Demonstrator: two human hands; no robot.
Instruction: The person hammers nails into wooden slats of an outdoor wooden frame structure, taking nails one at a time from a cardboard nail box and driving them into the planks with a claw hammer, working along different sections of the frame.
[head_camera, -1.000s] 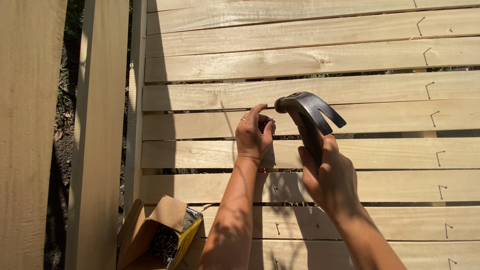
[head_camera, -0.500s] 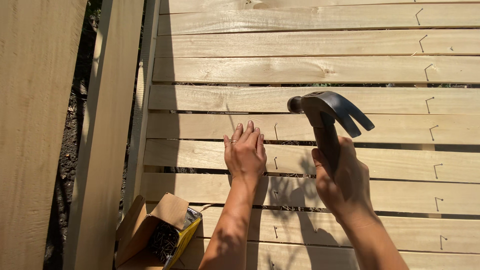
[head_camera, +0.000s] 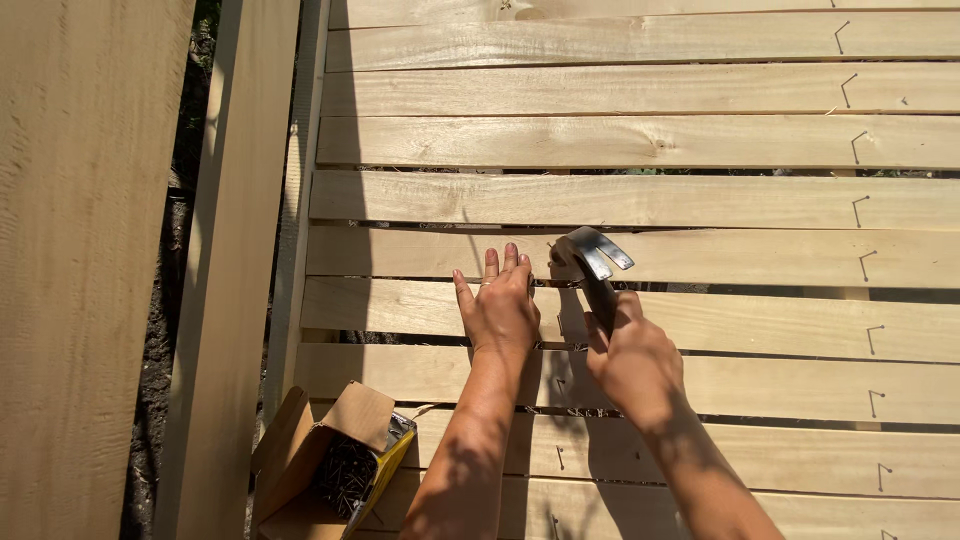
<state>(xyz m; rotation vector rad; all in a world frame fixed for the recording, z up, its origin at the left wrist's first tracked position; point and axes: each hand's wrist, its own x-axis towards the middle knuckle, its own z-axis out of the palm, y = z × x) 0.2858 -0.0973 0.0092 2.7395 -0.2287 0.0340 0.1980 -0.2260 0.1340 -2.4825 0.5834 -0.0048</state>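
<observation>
My right hand (head_camera: 632, 358) grips the handle of a claw hammer (head_camera: 590, 256). Its steel head is down against a pale wooden slat (head_camera: 760, 256), with the claw pointing up and to the right. My left hand (head_camera: 497, 306) lies flat on the slats just left of the hammer head, fingers spread and holding nothing. A ring shows on one finger. The nail under the hammer head is hidden from me.
Several horizontal pale slats (head_camera: 640, 140) lie side by side with narrow gaps. Partly driven nails (head_camera: 858, 205) stand along the right side. An open cardboard box of nails (head_camera: 340, 465) sits at the lower left. Long boards (head_camera: 90, 270) lie along the left.
The hammer has swung down from a raised position onto the slat. My left hand let go of the nail and now rests flat beside the hammer head.
</observation>
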